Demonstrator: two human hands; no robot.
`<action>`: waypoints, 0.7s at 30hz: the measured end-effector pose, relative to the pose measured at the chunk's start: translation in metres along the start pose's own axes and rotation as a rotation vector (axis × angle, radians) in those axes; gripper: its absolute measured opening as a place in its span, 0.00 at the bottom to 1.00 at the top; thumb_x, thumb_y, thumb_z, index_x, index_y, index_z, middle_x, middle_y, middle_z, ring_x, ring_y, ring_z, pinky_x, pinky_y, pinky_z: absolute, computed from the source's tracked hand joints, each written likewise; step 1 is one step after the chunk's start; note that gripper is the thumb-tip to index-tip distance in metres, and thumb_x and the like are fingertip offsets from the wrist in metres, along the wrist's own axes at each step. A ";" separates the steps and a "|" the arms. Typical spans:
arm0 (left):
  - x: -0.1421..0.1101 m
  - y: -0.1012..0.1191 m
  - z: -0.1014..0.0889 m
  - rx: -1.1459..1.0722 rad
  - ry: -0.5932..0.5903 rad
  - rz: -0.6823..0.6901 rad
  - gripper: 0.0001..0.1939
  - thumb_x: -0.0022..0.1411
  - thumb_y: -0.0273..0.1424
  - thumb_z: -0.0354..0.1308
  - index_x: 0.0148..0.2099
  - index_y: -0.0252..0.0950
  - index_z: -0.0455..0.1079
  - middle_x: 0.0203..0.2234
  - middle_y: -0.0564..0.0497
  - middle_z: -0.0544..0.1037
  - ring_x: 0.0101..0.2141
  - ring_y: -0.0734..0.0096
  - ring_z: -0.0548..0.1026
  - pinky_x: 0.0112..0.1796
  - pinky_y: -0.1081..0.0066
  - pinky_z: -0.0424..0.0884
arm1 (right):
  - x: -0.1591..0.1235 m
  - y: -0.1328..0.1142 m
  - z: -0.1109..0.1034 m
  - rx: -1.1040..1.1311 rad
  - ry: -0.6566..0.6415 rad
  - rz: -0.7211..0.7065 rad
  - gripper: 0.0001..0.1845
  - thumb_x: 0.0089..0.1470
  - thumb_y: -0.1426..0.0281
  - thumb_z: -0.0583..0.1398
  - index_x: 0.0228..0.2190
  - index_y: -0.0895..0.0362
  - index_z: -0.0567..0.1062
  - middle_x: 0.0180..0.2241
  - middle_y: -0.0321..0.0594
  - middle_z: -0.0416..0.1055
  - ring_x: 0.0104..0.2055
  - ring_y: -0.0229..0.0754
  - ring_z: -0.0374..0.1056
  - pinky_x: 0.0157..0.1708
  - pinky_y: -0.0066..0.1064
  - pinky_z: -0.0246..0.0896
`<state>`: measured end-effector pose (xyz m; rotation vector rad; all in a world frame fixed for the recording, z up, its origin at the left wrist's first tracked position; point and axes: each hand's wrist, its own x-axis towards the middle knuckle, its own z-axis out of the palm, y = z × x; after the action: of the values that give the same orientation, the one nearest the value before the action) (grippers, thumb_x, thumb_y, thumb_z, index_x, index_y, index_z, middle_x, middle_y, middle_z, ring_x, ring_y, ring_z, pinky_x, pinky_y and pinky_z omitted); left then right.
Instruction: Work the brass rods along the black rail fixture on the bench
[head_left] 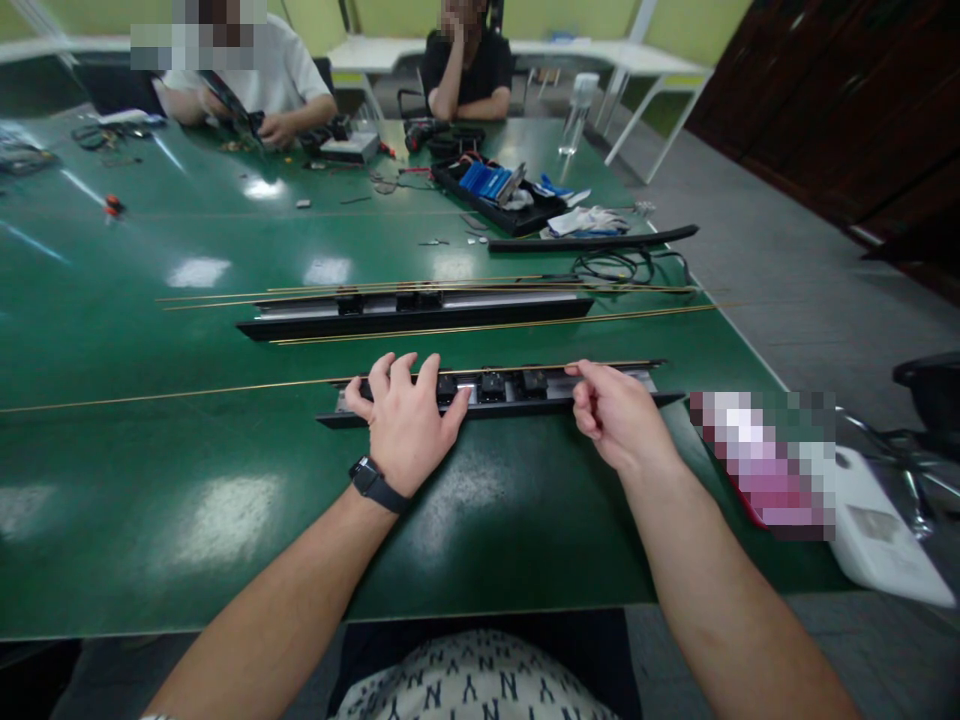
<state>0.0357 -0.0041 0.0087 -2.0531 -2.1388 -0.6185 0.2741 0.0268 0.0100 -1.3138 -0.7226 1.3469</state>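
A long black channel-shaped rail (510,407) lies in front of me, with several small black blocks (492,386) set along its pale inside. A thin brass-coloured rod (225,388) runs along its far edge and sticks out far to the left. My left hand (409,420) rests over the left part of the rail with its fingers spread, the fingertips at the rod. Farther right, my right hand (611,405) is closed, its index finger and thumb at the rod by the far edge and the other fingers curled. The exact grip of the thumb is partly hidden.
Beyond lies a second black rail (420,322) with several thin rods around it. Black cable (615,265), a dark strip (592,242), gloves (589,222) and a black tray (517,215) are farther back. A phone (757,460) lies right. Two people sit opposite.
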 end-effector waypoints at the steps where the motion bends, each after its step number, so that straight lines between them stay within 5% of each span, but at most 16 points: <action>1: 0.000 0.000 0.000 0.003 0.002 0.000 0.25 0.69 0.47 0.54 0.62 0.42 0.71 0.61 0.37 0.72 0.65 0.39 0.59 0.60 0.36 0.50 | 0.000 0.000 0.000 0.000 0.001 -0.001 0.11 0.56 0.63 0.67 0.35 0.58 0.75 0.16 0.30 0.65 0.10 0.30 0.54 0.08 0.22 0.38; 21: 0.000 -0.002 0.003 -0.026 0.057 0.047 0.24 0.68 0.46 0.57 0.60 0.41 0.72 0.60 0.37 0.73 0.64 0.40 0.62 0.60 0.39 0.51 | 0.000 0.001 0.000 0.016 0.014 0.007 0.09 0.57 0.66 0.65 0.34 0.59 0.76 0.15 0.30 0.65 0.10 0.30 0.54 0.08 0.21 0.38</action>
<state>0.0340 -0.0035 0.0054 -2.0667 -2.0559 -0.6942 0.2743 0.0270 0.0091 -1.3129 -0.6976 1.3451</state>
